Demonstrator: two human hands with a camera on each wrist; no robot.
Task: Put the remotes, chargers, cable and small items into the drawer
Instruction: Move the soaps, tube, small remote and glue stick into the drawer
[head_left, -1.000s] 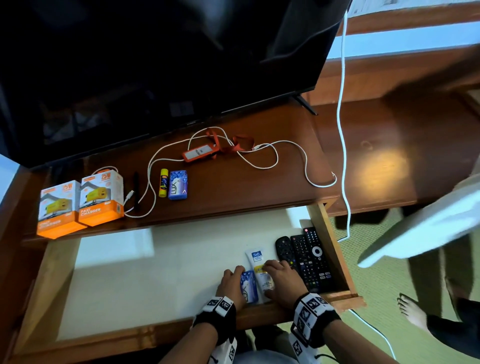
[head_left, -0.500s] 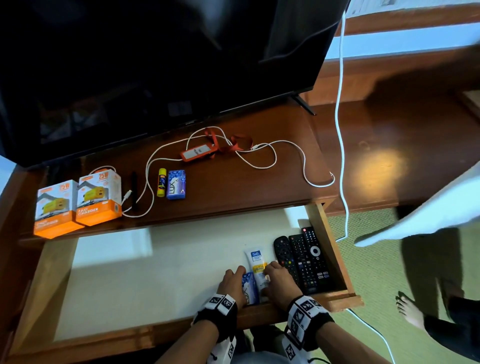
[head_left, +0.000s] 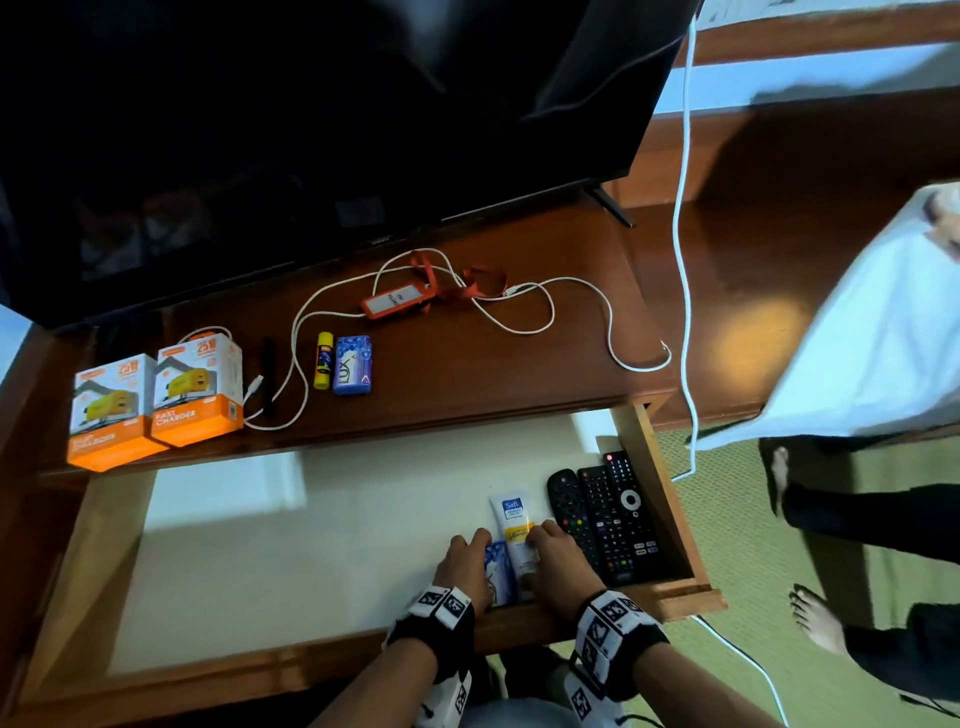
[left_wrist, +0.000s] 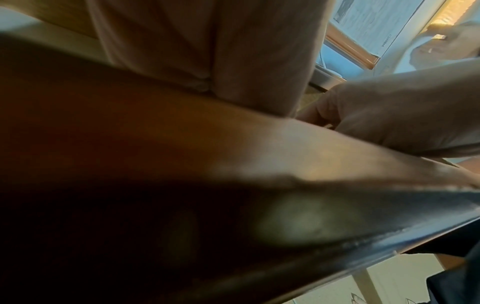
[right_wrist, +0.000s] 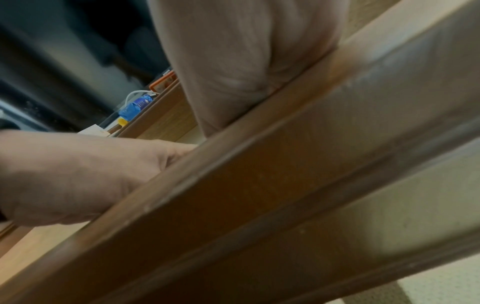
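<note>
The drawer (head_left: 332, 545) stands pulled out under the wooden top. Three black remotes (head_left: 618, 514) lie side by side at its right end. Beside them lie a white tube (head_left: 511, 512) and a blue packet (head_left: 496, 566). My left hand (head_left: 462, 564) curls over the blue packet, and my right hand (head_left: 556, 561) curls over the tube's lower end. On the top sit two orange charger boxes (head_left: 111, 410), a black pen (head_left: 268, 376), a white cable (head_left: 296, 353), a glue stick (head_left: 323, 361), a blue soap pack (head_left: 353, 365) and an orange badge holder (head_left: 397, 300). Both wrist views show mostly the drawer front (right_wrist: 259, 185).
A large black TV (head_left: 311, 130) overhangs the back of the top. A white cord (head_left: 683, 208) hangs down past the drawer's right side. Another person's bare feet (head_left: 815, 618) and a white cloth (head_left: 883, 338) are close at the right on the green floor.
My hands stay on the tube and the blue packet with hardly any movement. The white cloth at the right has shifted up and nearer.
</note>
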